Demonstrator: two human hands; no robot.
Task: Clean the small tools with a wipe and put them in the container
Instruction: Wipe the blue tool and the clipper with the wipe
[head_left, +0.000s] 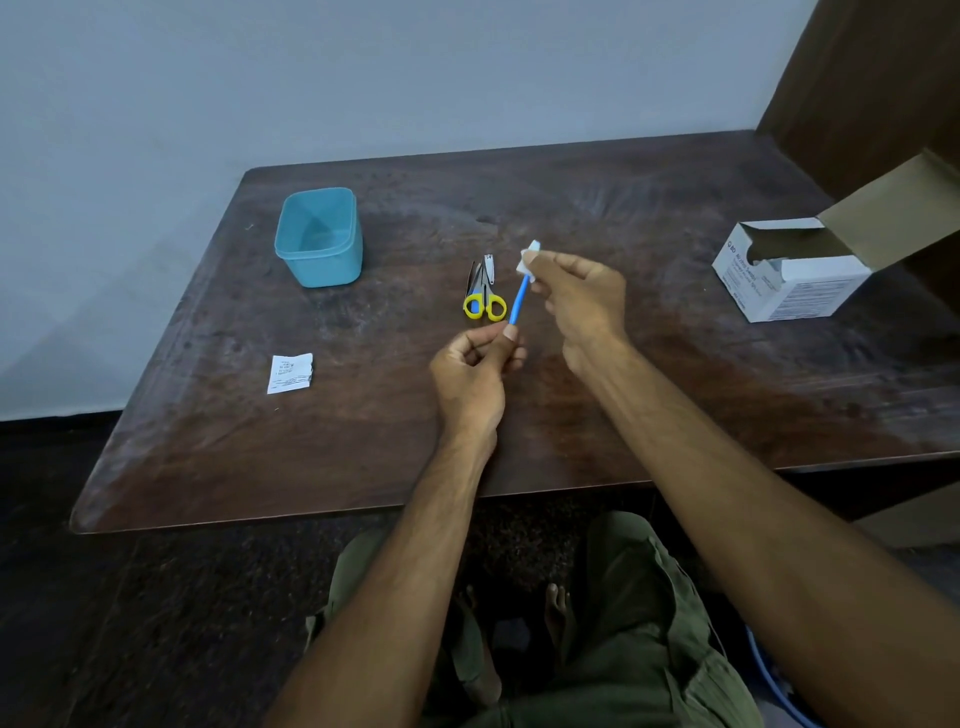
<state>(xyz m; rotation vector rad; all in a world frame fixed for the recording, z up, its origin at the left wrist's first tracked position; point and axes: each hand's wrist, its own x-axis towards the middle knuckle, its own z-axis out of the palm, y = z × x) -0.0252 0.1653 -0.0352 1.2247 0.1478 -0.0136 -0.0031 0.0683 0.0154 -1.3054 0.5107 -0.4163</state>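
My left hand (475, 371) pinches the lower end of a thin blue tool (519, 301) above the middle of the dark wooden table (649, 395). My right hand (582, 301) pinches a small white wipe (529, 257) round the tool's upper end. Just left of it, small scissors with yellow handles (483, 299) lie on the table beside a metal nail clipper (489, 267). An open blue plastic container (319, 236) stands at the back left with nothing visible inside.
A torn white wipe wrapper (290, 372) lies on the table's left part. An open white cardboard box of swabs (795, 273) stands at the right, flap raised. A pale wall runs behind the table. My knees sit below the front edge.
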